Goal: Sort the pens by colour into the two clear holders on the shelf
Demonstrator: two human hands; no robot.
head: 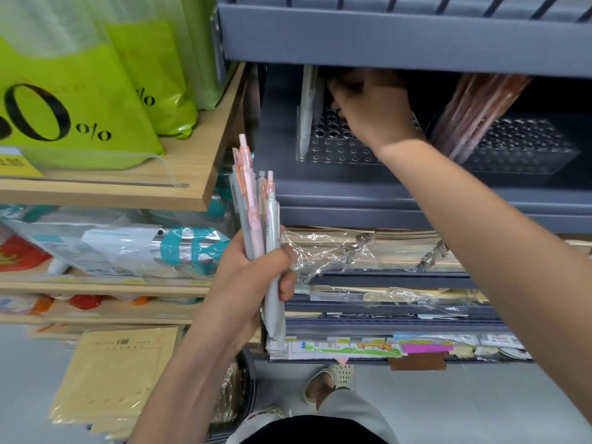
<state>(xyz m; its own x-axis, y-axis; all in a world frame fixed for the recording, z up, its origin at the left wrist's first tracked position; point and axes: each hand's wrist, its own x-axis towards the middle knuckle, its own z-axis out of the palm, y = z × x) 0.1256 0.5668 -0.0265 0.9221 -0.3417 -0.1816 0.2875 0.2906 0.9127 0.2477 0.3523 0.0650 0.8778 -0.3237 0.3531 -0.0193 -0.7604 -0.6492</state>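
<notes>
The left hand [253,277] is wrapped tight round a bundle of pens [256,203], fingers and thumb curled about the barrels low down, with the clicker ends standing up past the edge of the wooden shelf [205,174]. Pink and grey are mixed in that bundle. I can pick out about six tops, three pink and three grey, though they overlap too closely for a firm count. The forearm comes up from below, wrist slightly bent, holding the bundle nearly upright.

The right hand [374,107] is up inside the grey shelf [384,43], arm stretched high, back of the hand toward me and fingers bent downward over the left clear holder [336,152]. The fingertips are in shadow, so I cannot tell whether they hold anything.

There are two clear holders, side by side on that shelf, each with a perforated top. The left one carries a single grey pen [307,113] at its left end, leaning a little. The right clear holder [528,152] carries a sheaf of pink pens [477,110] tilted toward the upper right, too blurred to count.

The only writing I can read is on two green bags [80,107] on the wooden shelf: a big black "0%" on the nearer one and a "%" on the one behind. A yellow tag [17,165] and brown envelopes [118,373] carry print too small to read.
</notes>
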